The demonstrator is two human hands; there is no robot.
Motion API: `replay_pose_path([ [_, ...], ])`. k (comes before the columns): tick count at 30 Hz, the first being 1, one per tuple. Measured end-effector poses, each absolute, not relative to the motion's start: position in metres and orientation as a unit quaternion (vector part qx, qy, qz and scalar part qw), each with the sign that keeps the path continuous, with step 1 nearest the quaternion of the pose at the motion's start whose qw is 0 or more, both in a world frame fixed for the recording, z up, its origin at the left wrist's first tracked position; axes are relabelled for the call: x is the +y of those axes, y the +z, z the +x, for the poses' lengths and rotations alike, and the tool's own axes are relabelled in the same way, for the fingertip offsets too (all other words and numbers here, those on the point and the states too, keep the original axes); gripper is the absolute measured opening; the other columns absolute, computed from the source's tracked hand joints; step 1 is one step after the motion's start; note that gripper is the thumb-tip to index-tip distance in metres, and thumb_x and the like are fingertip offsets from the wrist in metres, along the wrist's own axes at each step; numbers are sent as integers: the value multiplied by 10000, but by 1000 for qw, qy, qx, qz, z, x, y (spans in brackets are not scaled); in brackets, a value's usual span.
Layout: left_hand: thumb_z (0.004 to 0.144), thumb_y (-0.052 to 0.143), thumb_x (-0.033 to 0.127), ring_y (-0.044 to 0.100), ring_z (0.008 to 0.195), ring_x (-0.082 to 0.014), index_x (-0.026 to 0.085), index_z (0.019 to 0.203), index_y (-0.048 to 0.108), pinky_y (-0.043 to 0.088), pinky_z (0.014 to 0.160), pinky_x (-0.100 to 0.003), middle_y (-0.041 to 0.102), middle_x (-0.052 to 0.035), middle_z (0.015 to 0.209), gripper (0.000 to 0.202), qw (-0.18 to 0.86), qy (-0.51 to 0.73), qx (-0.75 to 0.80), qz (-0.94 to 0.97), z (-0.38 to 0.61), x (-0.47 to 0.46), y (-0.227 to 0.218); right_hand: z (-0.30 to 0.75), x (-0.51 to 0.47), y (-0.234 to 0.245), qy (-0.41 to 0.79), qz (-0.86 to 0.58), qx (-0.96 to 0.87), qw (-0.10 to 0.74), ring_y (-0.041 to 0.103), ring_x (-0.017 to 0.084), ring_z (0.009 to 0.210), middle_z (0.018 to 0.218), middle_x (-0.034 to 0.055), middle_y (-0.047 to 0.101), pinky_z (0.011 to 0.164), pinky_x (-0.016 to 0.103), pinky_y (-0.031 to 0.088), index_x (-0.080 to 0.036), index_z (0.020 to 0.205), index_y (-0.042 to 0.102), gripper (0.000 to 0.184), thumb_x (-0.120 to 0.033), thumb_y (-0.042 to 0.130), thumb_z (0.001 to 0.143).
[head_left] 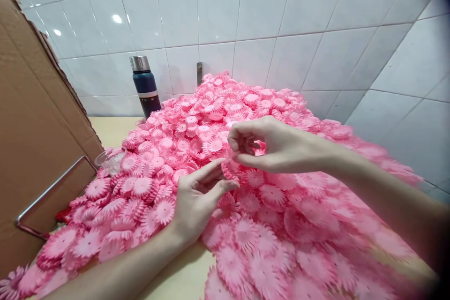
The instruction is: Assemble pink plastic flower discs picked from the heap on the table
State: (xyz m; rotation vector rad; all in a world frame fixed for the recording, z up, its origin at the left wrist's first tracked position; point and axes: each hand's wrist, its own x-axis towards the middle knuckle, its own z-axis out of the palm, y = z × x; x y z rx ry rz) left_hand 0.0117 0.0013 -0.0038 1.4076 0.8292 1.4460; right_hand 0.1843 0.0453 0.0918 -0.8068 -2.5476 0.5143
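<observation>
While the right hand (pixel 267 146) pinches one pink plastic daisy-shaped disc (pixel 235 168) just above the heap of like discs (pixel 197 122) on the beige worktop (pixel 112 131), the left hand (pixel 197 201) beside it shows no determinable grip, and most of the heap appears unhandled.

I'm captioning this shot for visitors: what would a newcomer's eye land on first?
A huge heap of pink flower-shaped plastic pieces fills the table below the white tiled wall. Over its middle the right hand is curled, fingertips pinched, and the left hand lies on the heap, fingers stretched. A dark blue steel-capped bottle stands behind, left.
</observation>
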Motion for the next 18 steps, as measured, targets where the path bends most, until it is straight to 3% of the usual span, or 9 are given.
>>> replay_pose_path([
  [5,736,732,175,694,702,-122,196,1013,713,601,713,-198,730,3,777,279,449,589,342,578,12,0,-5,197,60,90,81,-350,-882,304,497,118,611,696,17,575,563,275,412,-180,714,553,73,-130,546,768],
  [8,739,726,164,695,721,-117,190,1012,712,598,715,-183,734,-1,810,274,463,585,336,575,13,-1,-6,204,70,84,8,-404,-853,330,566,238,949,998,90,629,799,399,459,-196,922,648,173,-316,553,842],
  [11,736,723,135,701,739,-117,181,1036,701,597,715,-175,741,-8,842,304,484,591,332,553,13,-1,-5,205,71,82,-36,-437,-847,302,364,346,1268,1332,128,468,969,543,348,-228,1122,643,376,-470,542,853],
  [13,732,723,115,704,739,-113,184,1040,698,596,710,-167,743,-4,843,317,493,598,328,540,13,-1,-4,201,66,85,0,-415,-859,301,435,305,1210,1261,127,524,965,500,374,-211,1088,656,355,-457,552,855],
  [15,734,721,106,704,735,-106,201,1041,701,594,706,-159,743,8,832,322,496,600,319,540,13,-1,-3,195,57,91,85,-373,-881,278,560,217,1016,1053,85,631,880,392,452,-191,991,669,265,-397,575,854],
  [18,741,715,98,704,749,-102,229,1043,705,591,718,-156,745,15,853,330,495,601,308,546,13,-1,-2,189,43,99,197,-317,-902,218,601,150,852,915,31,669,760,299,486,-185,927,664,157,-297,584,851],
])
